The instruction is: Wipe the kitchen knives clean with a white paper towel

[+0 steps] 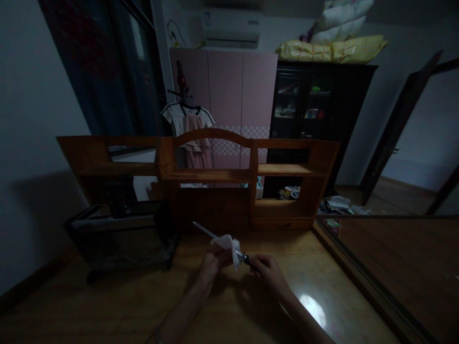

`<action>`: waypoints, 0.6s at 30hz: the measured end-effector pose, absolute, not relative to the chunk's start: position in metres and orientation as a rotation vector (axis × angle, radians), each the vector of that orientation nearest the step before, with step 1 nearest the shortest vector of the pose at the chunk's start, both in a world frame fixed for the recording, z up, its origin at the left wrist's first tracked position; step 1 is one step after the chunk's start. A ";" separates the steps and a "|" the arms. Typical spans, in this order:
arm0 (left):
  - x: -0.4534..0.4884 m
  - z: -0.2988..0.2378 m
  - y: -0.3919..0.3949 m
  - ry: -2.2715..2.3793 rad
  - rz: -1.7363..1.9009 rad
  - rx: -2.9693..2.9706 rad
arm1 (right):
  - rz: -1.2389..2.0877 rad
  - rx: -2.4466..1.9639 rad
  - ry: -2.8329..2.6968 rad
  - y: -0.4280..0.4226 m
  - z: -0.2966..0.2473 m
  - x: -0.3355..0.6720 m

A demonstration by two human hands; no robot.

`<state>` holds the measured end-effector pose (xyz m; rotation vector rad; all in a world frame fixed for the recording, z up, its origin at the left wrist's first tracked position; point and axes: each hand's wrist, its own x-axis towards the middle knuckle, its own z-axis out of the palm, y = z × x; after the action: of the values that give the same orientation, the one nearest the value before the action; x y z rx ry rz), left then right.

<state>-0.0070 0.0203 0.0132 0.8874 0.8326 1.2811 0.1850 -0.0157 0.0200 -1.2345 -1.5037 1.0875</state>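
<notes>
Over a wooden desk top (143, 296), my left hand (211, 264) is closed on a crumpled white tissue (226, 244) that wraps around a thin light-coloured rod (206, 230). The rod slants up and to the left from the tissue. My right hand (268, 272) is closed on the dark handle end of the rod (247, 259), just right of the tissue. Both hands hover a little above the desk, close together.
A low wooden shelf unit (211, 177) stands along the desk's back edge. A dark wire basket (118, 234) sits at the left. A darker table surface (401, 258) adjoins at the right. Behind are a pink wardrobe (229, 95) and a black cabinet (315, 105).
</notes>
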 end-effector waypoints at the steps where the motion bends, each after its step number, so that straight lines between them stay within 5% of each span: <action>1: -0.009 0.014 0.021 0.843 1.300 0.869 | 1.070 -1.239 -1.505 -0.015 0.020 0.185; 18: -0.036 0.008 0.038 0.864 1.552 0.521 | 0.197 -1.315 -1.952 -0.037 0.039 0.181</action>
<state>-0.0363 0.0381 0.0079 0.5209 0.8642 1.5523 0.1812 -0.0370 0.0394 -1.3150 -1.9517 0.1972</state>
